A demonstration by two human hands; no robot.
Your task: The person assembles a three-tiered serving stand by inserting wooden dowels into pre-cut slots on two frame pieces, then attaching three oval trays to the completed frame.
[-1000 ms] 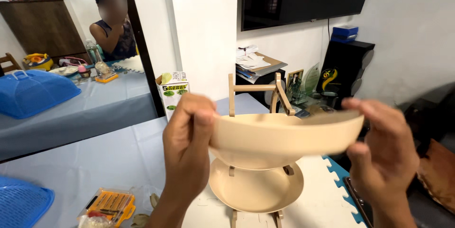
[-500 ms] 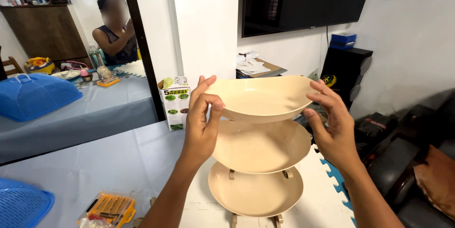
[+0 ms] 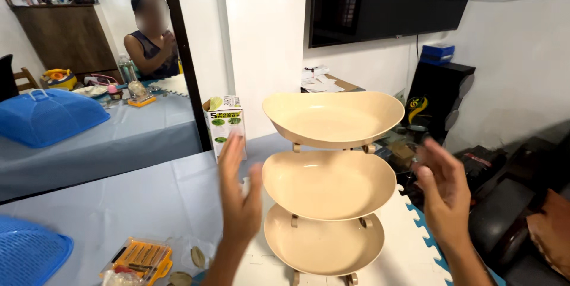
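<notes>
Now both hands are open and hold nothing: the left hand [image 3: 237, 200] and right hand [image 3: 442, 194] have loose, spread fingers, each just beside the beige three-tier tray stand [image 3: 329, 185]. It stands on a grey-blue table [image 3: 119, 203], near a white wall [image 3: 264, 42].

Even, soft indoor light, shadows faint; I see motion blur on my left hand [image 3: 239, 203] and right hand [image 3: 442, 194], background sharp.
</notes>
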